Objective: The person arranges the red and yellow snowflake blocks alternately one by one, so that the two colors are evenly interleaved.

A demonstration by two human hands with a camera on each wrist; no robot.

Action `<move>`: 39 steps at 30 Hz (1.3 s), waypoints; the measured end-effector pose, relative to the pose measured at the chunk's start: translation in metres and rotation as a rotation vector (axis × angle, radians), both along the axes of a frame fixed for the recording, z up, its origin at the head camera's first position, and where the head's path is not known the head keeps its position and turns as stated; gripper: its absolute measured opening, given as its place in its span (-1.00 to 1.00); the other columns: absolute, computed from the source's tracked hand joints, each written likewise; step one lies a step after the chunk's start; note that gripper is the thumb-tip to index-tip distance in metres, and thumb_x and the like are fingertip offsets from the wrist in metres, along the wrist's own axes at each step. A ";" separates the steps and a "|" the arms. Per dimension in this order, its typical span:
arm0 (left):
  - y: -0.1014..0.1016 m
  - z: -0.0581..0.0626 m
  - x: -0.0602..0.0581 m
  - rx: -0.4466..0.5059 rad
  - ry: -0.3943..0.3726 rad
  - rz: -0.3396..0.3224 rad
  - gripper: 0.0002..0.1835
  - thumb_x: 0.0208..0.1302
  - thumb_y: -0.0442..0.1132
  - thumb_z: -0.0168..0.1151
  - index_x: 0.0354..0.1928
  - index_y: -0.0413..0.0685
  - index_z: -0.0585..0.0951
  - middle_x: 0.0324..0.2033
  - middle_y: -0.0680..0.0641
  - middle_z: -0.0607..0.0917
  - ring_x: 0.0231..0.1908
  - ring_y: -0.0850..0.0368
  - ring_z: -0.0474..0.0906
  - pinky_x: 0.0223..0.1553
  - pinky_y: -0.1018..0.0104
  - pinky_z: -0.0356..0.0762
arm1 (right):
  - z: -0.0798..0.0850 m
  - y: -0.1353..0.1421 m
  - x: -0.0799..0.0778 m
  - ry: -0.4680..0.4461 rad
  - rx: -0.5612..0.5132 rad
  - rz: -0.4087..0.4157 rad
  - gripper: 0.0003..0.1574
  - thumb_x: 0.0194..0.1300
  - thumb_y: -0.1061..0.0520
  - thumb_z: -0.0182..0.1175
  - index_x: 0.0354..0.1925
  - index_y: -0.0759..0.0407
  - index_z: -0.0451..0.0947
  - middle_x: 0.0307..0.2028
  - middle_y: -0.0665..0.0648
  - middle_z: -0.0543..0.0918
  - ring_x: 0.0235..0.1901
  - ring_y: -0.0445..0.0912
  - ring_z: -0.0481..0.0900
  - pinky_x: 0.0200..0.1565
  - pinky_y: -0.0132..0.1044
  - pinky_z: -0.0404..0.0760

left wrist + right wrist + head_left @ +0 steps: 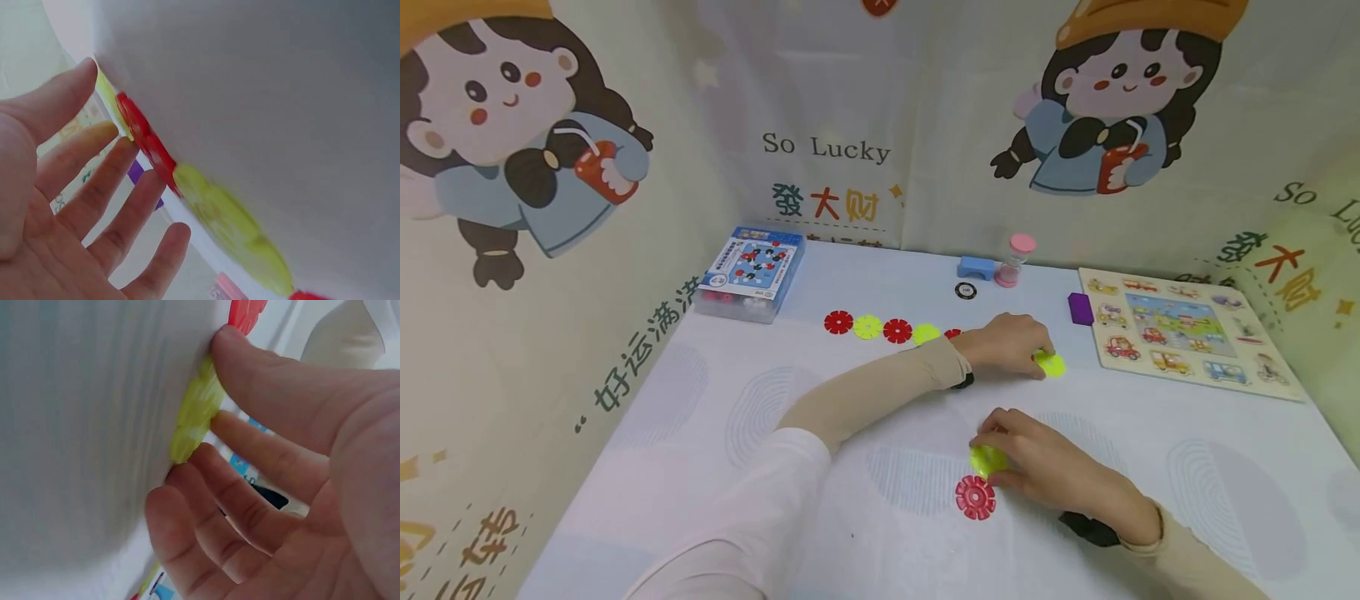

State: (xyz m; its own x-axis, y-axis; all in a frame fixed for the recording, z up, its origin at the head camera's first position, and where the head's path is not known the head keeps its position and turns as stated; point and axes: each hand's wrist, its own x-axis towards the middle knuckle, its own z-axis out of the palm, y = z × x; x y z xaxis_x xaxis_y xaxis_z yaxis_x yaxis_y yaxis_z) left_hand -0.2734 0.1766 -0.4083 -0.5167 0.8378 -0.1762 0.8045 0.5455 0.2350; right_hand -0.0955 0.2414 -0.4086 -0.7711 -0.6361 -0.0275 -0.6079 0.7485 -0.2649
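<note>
On the tabletop, my left hand is at the right end of a row of notched plastic snowflake discs. Its thumb and index finger pinch the edges of a yellow snowflake disc. The row alternates red disc and yellow disc; my left wrist and hand hide part of it. Nearer the front, my right hand holds another yellow snowflake disc by its edges between thumb and fingers, flat against the table. A red snowflake disc lies just in front of that one, seemingly edge to edge.
A boxed set stands at the back left. Toward the back are a black-rimmed chip, a blue block and a pink sand timer. A purple block lies beside a picture puzzle board at the right.
</note>
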 end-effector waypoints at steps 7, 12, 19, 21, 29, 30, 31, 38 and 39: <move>0.008 -0.005 0.001 -0.007 0.003 0.047 -0.52 0.14 0.15 0.28 0.15 0.39 0.54 0.12 0.27 0.55 0.15 0.33 0.39 0.13 0.32 0.39 | 0.002 -0.002 0.002 0.035 0.029 0.007 -0.48 -0.07 -0.04 0.48 -0.10 0.00 0.58 -0.14 -0.11 0.52 -0.10 -0.25 0.46 -0.06 -0.30 0.60; 0.007 -0.004 0.000 0.009 0.016 0.038 -0.55 0.15 0.13 0.28 0.12 0.37 0.57 0.10 0.27 0.56 0.15 0.35 0.40 0.12 0.35 0.41 | 0.002 0.000 0.001 0.103 0.030 0.041 -0.51 -0.08 -0.09 0.48 -0.13 -0.01 0.66 -0.19 -0.10 0.57 -0.19 -0.26 0.51 -0.13 -0.33 0.61; 0.005 -0.004 -0.001 0.007 -0.006 0.034 -0.56 0.16 0.11 0.28 0.12 0.38 0.57 0.10 0.28 0.56 0.17 0.35 0.40 0.12 0.36 0.43 | 0.007 0.015 -0.008 0.137 -0.021 0.038 -0.57 -0.11 -0.08 0.48 -0.21 -0.01 0.70 -0.23 -0.12 0.63 -0.22 -0.26 0.57 -0.15 -0.26 0.62; 0.006 -0.004 -0.001 0.002 0.000 0.030 -0.56 0.16 0.11 0.28 0.12 0.39 0.57 0.10 0.29 0.56 0.18 0.35 0.40 0.11 0.34 0.44 | 0.010 0.027 -0.016 0.135 -0.046 -0.012 -0.59 -0.10 -0.08 0.47 -0.21 -0.02 0.71 -0.23 -0.12 0.66 -0.20 -0.24 0.60 -0.13 -0.22 0.62; 0.007 -0.002 0.002 -0.013 0.022 0.020 -0.57 0.15 0.11 0.30 0.10 0.42 0.58 0.09 0.33 0.58 0.15 0.34 0.44 0.02 0.25 0.49 | 0.011 0.107 -0.059 0.187 -0.041 -0.295 -0.61 -0.11 0.03 0.50 -0.24 0.11 0.72 -0.30 0.05 0.74 -0.32 -0.09 0.65 -0.43 -0.37 0.54; 0.007 -0.002 0.002 -0.014 0.024 0.020 -0.57 0.15 0.11 0.30 0.10 0.42 0.57 0.10 0.34 0.58 0.15 0.34 0.44 0.01 0.24 0.49 | 0.011 0.115 -0.062 0.185 -0.035 -0.320 -0.62 -0.10 0.05 0.49 -0.24 0.15 0.72 -0.30 0.08 0.74 -0.32 -0.06 0.65 -0.42 -0.35 0.54; 0.007 -0.001 0.002 -0.014 0.027 0.018 -0.57 0.15 0.11 0.30 0.11 0.42 0.57 0.10 0.34 0.58 0.15 0.33 0.45 0.00 0.25 0.49 | 0.010 0.121 -0.066 0.174 -0.022 -0.346 -0.62 -0.08 0.07 0.48 -0.23 0.17 0.72 -0.30 0.11 0.75 -0.31 -0.02 0.66 -0.40 -0.31 0.55; 0.007 -0.001 0.001 -0.019 0.022 0.030 -0.57 0.16 0.12 0.28 0.11 0.42 0.56 0.10 0.34 0.58 0.16 0.33 0.44 0.02 0.28 0.48 | 0.003 0.133 -0.078 0.116 0.029 -0.375 -0.61 0.03 0.07 0.41 -0.17 0.24 0.70 -0.19 0.25 0.73 -0.14 0.19 0.63 -0.13 0.10 0.57; 0.007 0.000 0.001 -0.019 0.022 0.033 -0.56 0.16 0.12 0.28 0.12 0.42 0.56 0.10 0.34 0.58 0.16 0.33 0.44 0.02 0.29 0.48 | 0.002 0.132 -0.079 0.135 0.030 -0.364 -0.62 0.03 0.08 0.42 -0.17 0.25 0.71 -0.19 0.27 0.72 -0.14 0.20 0.63 -0.13 0.10 0.57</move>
